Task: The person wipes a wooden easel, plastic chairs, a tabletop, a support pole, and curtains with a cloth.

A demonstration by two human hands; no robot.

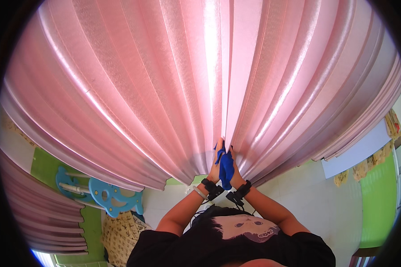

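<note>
Pink pleated curtains (143, 86) hang in front of me, filling the upper view, with a narrow gap between two edges near the middle. My left hand (216, 163) and my right hand (235, 167) are close together at that gap, low on the curtains. Between them is a bunched blue cloth (226, 168), which hangs down towards my wrists. The fingers of both hands are partly hidden by the cloth and the folds, so I cannot tell exactly which hand grips it. Black straps with small devices are on both wrists.
At the left stands a blue animal-shaped rack (110, 197) beside a patterned cloth (125, 237) with dark characters. Another pink curtain (50, 213) hangs further left. To the right are a white panel (357, 148), yellowish sheets (374, 163) and a green wall section (377, 203). Pale floor lies below.
</note>
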